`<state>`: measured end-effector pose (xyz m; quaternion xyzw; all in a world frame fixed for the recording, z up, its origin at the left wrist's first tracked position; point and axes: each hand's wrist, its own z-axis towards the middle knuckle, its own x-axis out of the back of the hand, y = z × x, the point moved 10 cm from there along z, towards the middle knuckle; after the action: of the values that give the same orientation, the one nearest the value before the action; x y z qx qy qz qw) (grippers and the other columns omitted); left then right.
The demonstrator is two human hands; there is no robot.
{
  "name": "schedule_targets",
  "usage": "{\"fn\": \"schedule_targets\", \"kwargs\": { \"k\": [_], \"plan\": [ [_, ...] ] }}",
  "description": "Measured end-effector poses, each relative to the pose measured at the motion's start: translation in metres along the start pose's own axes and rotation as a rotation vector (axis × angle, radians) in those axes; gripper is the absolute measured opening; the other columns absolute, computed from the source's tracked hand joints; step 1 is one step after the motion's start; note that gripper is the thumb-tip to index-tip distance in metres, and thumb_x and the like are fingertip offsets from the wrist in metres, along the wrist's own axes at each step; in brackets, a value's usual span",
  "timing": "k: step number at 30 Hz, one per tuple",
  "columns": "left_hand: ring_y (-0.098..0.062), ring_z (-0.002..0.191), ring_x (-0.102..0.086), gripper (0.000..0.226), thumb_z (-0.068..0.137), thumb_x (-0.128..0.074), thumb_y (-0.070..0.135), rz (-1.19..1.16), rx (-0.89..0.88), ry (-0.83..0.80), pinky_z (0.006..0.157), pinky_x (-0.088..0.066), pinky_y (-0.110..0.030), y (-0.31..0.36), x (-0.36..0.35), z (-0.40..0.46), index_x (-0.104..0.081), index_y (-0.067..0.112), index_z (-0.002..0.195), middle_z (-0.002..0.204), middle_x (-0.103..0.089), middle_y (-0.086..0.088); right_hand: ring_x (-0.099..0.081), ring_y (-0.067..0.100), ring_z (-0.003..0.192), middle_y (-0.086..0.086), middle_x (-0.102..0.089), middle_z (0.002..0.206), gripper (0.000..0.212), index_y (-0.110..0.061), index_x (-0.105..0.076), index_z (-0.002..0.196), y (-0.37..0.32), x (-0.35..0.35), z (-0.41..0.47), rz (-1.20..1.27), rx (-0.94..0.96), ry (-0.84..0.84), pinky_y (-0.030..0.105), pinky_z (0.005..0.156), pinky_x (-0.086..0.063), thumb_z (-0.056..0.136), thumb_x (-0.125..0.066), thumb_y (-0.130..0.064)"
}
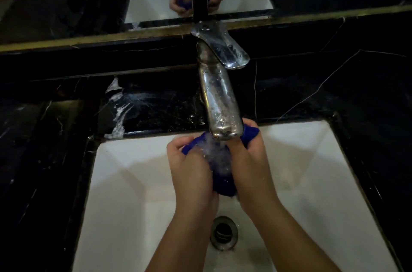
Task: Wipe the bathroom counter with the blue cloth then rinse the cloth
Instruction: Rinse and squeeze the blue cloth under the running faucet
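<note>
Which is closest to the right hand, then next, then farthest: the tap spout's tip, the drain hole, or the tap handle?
From the right hand:
1. Tap spout tip, just above its fingers.
2. Drain hole, below in the sink.
3. Tap handle, up at the back.

No legible text, label, brand mark, number or sign anywhere in the frame. Checked the chrome faucet (219, 93) at centre, the white sink basin (124, 182) below it, the black marble counter (334, 84) at right and the mirror (66, 4) along the top: all bare of markings.
</note>
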<state>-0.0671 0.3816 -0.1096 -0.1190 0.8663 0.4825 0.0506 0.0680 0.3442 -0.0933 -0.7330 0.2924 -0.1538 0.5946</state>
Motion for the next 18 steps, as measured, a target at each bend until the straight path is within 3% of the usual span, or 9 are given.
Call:
{"fn": "schedule_targets", "kwargs": {
  "k": [3, 5, 7, 9, 11, 13, 14, 16, 18],
  "plan": [
    [-0.049, 0.094, -0.069, 0.042, 0.084, -0.054, -0.011, -0.235, 0.114, -0.012, 0.084, -0.060, -0.060, -0.009, -0.005, 0.015, -0.056, -0.008, 0.126, 0.112, -0.066, -0.037, -0.069, 0.017, 0.108, -0.003, -0.073, 0.115, 0.037, -0.031, -0.061, 0.125, -0.010, -0.012, -0.016, -0.033, 0.096, -0.129, 0.046, 0.094, -0.056, 0.089, -0.066, -0.038],
    [-0.046, 0.102, -0.070, 0.033, 0.092, -0.055, 0.001, -0.204, 0.067, -0.005, 0.090, -0.058, -0.060, -0.005, -0.007, 0.013, -0.060, 0.001, 0.125, 0.116, -0.069, -0.030, -0.069, 0.015, 0.110, -0.004, -0.072, 0.117, 0.037, -0.029, -0.060, 0.128, -0.009, -0.009, -0.018, -0.047, 0.131, -0.122, 0.041, 0.094, -0.055, 0.092, -0.064, -0.031],
    [-0.036, 0.099, -0.071, 0.019, 0.095, -0.057, 0.023, 0.037, -0.074, 0.021, 0.090, -0.058, -0.058, 0.003, -0.007, 0.000, -0.066, 0.022, 0.111, 0.107, -0.074, -0.014, -0.070, 0.015, 0.108, -0.003, -0.073, 0.115, 0.032, -0.032, -0.061, 0.127, -0.003, -0.002, -0.014, -0.005, 0.113, -0.045, 0.038, 0.090, -0.055, 0.095, -0.061, -0.028],
    [-0.024, 0.097, -0.071, 0.022, 0.093, -0.051, 0.045, 0.308, -0.279, -0.086, 0.089, -0.056, -0.056, 0.015, -0.021, -0.017, -0.067, 0.035, 0.105, 0.100, -0.074, 0.001, -0.069, 0.017, 0.107, -0.003, -0.073, 0.114, 0.025, -0.033, -0.062, 0.126, -0.001, 0.001, -0.013, -0.003, 0.092, 0.020, 0.044, 0.093, -0.055, 0.103, -0.055, -0.025],
    [-0.008, 0.099, -0.069, 0.029, 0.102, -0.040, 0.051, 0.489, -0.385, -0.190, 0.088, -0.056, -0.038, 0.013, -0.031, -0.022, -0.063, 0.040, 0.115, 0.108, -0.072, 0.008, -0.070, 0.016, 0.101, -0.004, -0.074, 0.107, 0.022, -0.037, -0.065, 0.115, -0.001, 0.008, -0.014, -0.023, 0.083, 0.104, 0.050, 0.094, -0.055, 0.106, -0.049, -0.025],
    [0.002, 0.089, -0.068, 0.028, 0.107, -0.032, 0.048, 0.597, -0.334, -0.264, 0.076, -0.055, -0.018, 0.004, -0.034, -0.020, -0.058, 0.044, 0.118, 0.102, -0.073, 0.012, -0.070, 0.021, 0.089, 0.000, -0.074, 0.096, 0.023, -0.037, -0.067, 0.099, -0.001, 0.016, -0.017, 0.014, 0.071, 0.182, 0.056, 0.089, -0.055, 0.105, -0.046, -0.028],
    [0.001, 0.080, -0.069, 0.028, 0.106, -0.031, 0.050, 0.607, -0.277, -0.294, 0.068, -0.055, -0.018, -0.002, -0.033, -0.019, -0.057, 0.047, 0.114, 0.094, -0.074, 0.013, -0.070, 0.024, 0.086, 0.003, -0.073, 0.093, 0.025, -0.036, -0.066, 0.097, -0.002, 0.018, -0.017, 0.031, 0.073, 0.194, 0.058, 0.087, -0.055, 0.106, -0.045, -0.027],
    [-0.010, 0.066, -0.068, 0.028, 0.104, -0.034, 0.056, 0.545, -0.177, -0.279, 0.059, -0.053, -0.033, -0.009, -0.027, -0.019, -0.060, 0.047, 0.100, 0.080, -0.073, 0.011, -0.070, 0.024, 0.087, 0.002, -0.073, 0.093, 0.024, -0.034, -0.065, 0.099, -0.005, 0.015, -0.017, 0.016, 0.090, 0.157, 0.054, 0.083, -0.057, 0.107, -0.046, -0.022],
    [-0.019, 0.064, -0.060, 0.030, 0.104, -0.041, 0.048, 0.441, -0.114, -0.162, 0.057, -0.045, -0.040, -0.006, -0.015, -0.017, -0.061, 0.036, 0.084, 0.070, -0.066, 0.007, -0.071, 0.017, 0.091, -0.002, -0.073, 0.097, 0.016, -0.034, -0.065, 0.104, -0.007, 0.006, -0.018, -0.018, 0.094, 0.075, 0.043, 0.083, -0.057, 0.104, -0.053, -0.024]
  ]
}}
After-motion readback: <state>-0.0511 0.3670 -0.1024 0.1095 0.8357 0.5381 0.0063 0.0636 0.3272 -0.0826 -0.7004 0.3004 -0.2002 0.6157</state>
